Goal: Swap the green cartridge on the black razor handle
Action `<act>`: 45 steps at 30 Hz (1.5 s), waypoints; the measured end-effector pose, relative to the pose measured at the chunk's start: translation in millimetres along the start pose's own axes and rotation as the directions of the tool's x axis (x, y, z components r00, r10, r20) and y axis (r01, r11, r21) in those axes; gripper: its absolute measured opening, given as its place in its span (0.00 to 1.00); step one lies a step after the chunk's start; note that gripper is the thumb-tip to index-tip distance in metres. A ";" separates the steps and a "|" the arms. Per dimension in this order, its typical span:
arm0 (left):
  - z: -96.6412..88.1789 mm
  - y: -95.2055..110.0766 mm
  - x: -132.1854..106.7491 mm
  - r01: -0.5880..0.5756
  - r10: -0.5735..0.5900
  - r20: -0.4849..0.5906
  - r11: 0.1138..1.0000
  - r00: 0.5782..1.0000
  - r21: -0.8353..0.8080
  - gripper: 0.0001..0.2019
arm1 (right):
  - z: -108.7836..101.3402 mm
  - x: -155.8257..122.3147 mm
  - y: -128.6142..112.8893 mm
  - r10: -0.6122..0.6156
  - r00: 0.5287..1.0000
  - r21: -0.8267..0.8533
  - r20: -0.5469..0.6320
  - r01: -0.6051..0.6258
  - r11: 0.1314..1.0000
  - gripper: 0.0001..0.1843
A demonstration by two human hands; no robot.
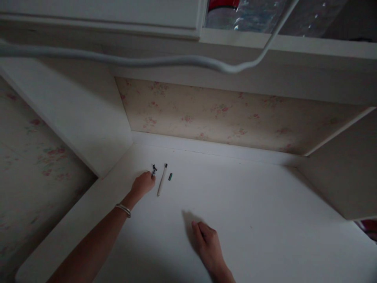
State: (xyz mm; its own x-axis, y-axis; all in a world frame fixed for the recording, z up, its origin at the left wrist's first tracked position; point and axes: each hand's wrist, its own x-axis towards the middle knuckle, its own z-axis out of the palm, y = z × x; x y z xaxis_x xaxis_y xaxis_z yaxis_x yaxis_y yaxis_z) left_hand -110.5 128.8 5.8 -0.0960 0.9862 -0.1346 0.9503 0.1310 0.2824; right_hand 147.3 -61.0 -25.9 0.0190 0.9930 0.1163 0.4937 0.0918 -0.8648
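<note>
My left hand (143, 184) reaches far across a white desk top (250, 212), its fingers curled and pinched on a small dark clip-like object (154, 170). A silver bracelet (123, 210) sits on that wrist. Just right of the hand lies a thin pale stick (161, 180) with a dark tip, and beyond it a tiny green piece (170, 177). My right hand (207, 239) rests nearer to me on the desk, fingers bent down against the surface with nothing seen in it.
The desk sits in a white alcove with a floral-papered back wall (224, 114) and white side panels (73, 118). A grey cable (147, 61) droops across above. An upper shelf holds clear plastic wrapping (259, 13). The light is dim.
</note>
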 end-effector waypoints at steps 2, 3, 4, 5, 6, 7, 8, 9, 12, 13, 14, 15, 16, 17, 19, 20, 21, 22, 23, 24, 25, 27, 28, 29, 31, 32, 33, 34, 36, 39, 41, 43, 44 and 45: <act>-2.6 -3.0 -5.1 0.020 -0.020 -0.007 0.999 1.000 -0.028 0.16 | 0.7 0.1 0.4 0.002 1.000 0.004 -0.002 -0.002 1.000 0.22; -3.8 -4.5 -9.2 0.027 -0.028 -0.012 0.998 1.000 -0.049 0.16 | 1.2 0.1 0.8 0.004 1.000 0.006 -0.001 -0.004 1.000 0.22; -4.8 -5.7 -14.5 0.029 -0.030 -0.017 0.997 0.999 -0.076 0.16 | 1.7 0.2 1.3 0.008 1.000 0.008 0.000 -0.008 1.000 0.23; -5.4 -6.5 -21.0 0.024 -0.027 -0.019 0.994 0.999 -0.109 0.16 | 2.4 0.2 1.9 0.015 1.000 0.011 0.004 -0.015 1.000 0.23; -5.7 -6.5 -28.7 0.012 -0.015 -0.021 0.989 1.000 -0.144 0.16 | 3.1 0.4 2.4 0.025 1.000 0.015 0.010 -0.025 1.000 0.23; -5.5 -5.6 -37.7 -0.007 0.004 -0.022 0.983 1.000 -0.182 0.15 | 3.8 0.8 2.8 0.039 0.999 0.020 0.014 -0.039 0.999 0.24; -4.9 -3.5 -47.9 -0.031 0.027 -0.023 0.974 0.999 -0.225 0.15 | 4.5 1.6 2.9 0.058 0.998 0.026 0.019 -0.058 0.998 0.24; -4.0 -0.1 -59.0 -0.057 0.052 -0.025 0.963 0.998 -0.263 0.15 | 4.9 2.9 2.5 0.082 0.996 0.035 0.026 -0.082 0.996 0.25; -0.5 18.1 -96.1 -0.163 0.178 -0.033 0.794 0.984 -0.585 0.19 | 3.6 10.1 -3.4 0.153 0.985 0.103 0.083 -0.161 0.982 0.25; 0.7 26.2 -108.7 -0.173 0.218 -0.017 0.723 0.976 -0.669 0.19 | 2.3 13.2 -7.5 0.173 0.977 0.153 0.122 -0.191 0.970 0.25; 2.1 34.9 -121.1 -0.167 0.239 -0.005 0.662 0.971 -0.731 0.19 | 0.5 16.3 -12.8 0.186 0.968 0.217 0.167 -0.220 0.951 0.25; 3.7 43.8 -132.8 -0.151 0.260 0.018 0.614 0.965 -0.775 0.19 | -1.4 19.1 -19.2 0.187 0.959 0.288 0.212 -0.244 0.926 0.25; 5.9 52.5 -143.7 -0.135 0.286 0.044 0.575 0.957 -0.807 0.19 | -3.2 21.4 -26.3 0.173 0.953 0.361 0.248 -0.257 0.896 0.25; 8.9 60.7 -153.7 -0.113 0.295 0.062 0.540 0.954 -0.834 0.19 | -4.8 23.1 -33.7 0.150 0.951 0.429 0.272 -0.259 0.865 0.25; 17.4 74.6 -170.5 -0.073 0.305 0.082 0.466 0.949 -0.882 0.18 | -6.3 24.2 -47.7 0.116 0.954 0.532 0.276 -0.252 0.808 0.24; 22.8 80.0 -177.1 -0.053 0.310 0.090 0.422 0.946 -0.905 0.18 | -5.9 23.8 -53.4 0.117 0.958 0.567 0.260 -0.250 0.785 0.25; 28.5 84.2 -182.6 -0.027 0.317 0.104 0.382 0.943 -0.924 0.17 | -4.8 23.0 -57.8 0.133 0.962 0.591 0.240 -0.254 0.765 0.25; 34.0 87.3 -186.9 -0.008 0.314 0.109 0.350 0.943 -0.937 0.17 | -3.2 21.9 -60.8 0.156 0.963 0.609 0.218 -0.260 0.749 0.25; 38.9 89.4 -190.2 0.013 0.311 0.121 0.329 0.942 -0.944 0.17 | -1.2 20.6 -62.5 0.177 0.964 0.622 0.198 -0.264 0.737 0.25; 42.7 90.4 -192.6 0.031 0.308 0.135 0.319 0.942 -0.947 0.17 | 0.8 19.3 -63.2 0.190 0.965 0.633 0.181 -0.263 0.728 0.25; 45.1 90.4 -194.0 0.039 0.309 0.143 0.318 0.940 -0.947 0.17 | 2.6 18.0 -63.0 0.199 0.966 0.642 0.167 -0.259 0.721 0.25; 45.8 88.3 -194.3 0.041 0.317 0.150 0.325 0.936 -0.945 0.17 | 3.9 15.5 -61.7 0.221 0.965 0.661 0.143 -0.259 0.704 0.26; 44.4 86.3 -193.5 0.040 0.318 0.153 0.336 0.936 -0.941 0.17 | 3.2 14.3 -61.0 0.235 0.963 0.672 0.135 -0.263 0.692 0.26; 42.5 83.9 -192.0 0.043 0.312 0.160 0.350 0.937 -0.936 0.18 | 1.6 13.2 -60.5 0.250 0.960 0.685 0.124 -0.265 0.678 0.26; 38.4 78.9 -187.3 0.075 0.278 0.189 0.375 0.942 -0.924 0.20 | -3.3 11.2 -60.2 0.272 0.958 0.719 0.094 -0.254 0.646 0.25; 36.8 76.9 -184.5 0.098 0.260 0.204 0.371 0.944 -0.924 0.21 | -5.8 10.3 -60.2 0.276 0.957 0.739 0.084 -0.246 0.627 0.25; 35.6 75.6 -181.4 0.123 0.248 0.216 0.344 0.944 -0.931 0.21 | -7.8 9.3 -60.2 0.276 0.958 0.760 0.080 -0.237 0.605 0.25; 34.6 75.1 -178.5 0.149 0.245 0.226 0.298 0.943 -0.943 0.21 | -8.9 8.2 -60.1 0.271 0.959 0.783 0.082 -0.230 0.577 0.25; 32.9 76.9 -173.6 0.200 0.268 0.238 0.164 0.934 -0.966 0.21 | -7.6 5.5 -59.6 0.267 0.958 0.831 0.109 -0.235 0.504 0.26; 28.0 84.2 -170.7 0.259 0.375 0.235 -0.013 0.897 -0.966 0.23 | 1.7 -0.4 -58.1 0.277 0.945 0.873 0.177 -0.280 0.399 0.27; 23.9 89.2 -171.5 0.320 0.445 0.255 -0.077 0.859 -0.944 0.23 | 8.1 -4.9 -57.6 0.281 0.933 0.879 0.226 -0.319 0.353 0.28; 20.9 92.5 -173.4 0.397 0.482 0.301 -0.108 0.823 -0.911 0.23 | 11.2 -8.7 -58.0 0.267 0.915 0.876 0.301 -0.376 0.301 0.29; 20.3 93.4 -174.3 0.431 0.492 0.325 -0.117 0.808 -0.895 0.23 | 11.2 -10.1 -58.6 0.257 0.905 0.872 0.340 -0.405 0.273 0.30; 20.3 93.9 -175.2 0.457 0.499 0.342 -0.125 0.796 -0.881 0.23 | 10.4 -11.2 -59.5 0.248 0.894 0.868 0.372 -0.430 0.248 0.29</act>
State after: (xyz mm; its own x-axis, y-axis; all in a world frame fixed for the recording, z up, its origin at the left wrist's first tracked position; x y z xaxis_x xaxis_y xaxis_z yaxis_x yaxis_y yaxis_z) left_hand 1.6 -33.7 36.6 0.4991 0.8161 -0.2914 -0.4236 0.5231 0.7395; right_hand 108.7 -76.7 19.2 -0.1840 0.9383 -0.2927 -0.6403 -0.3404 -0.6886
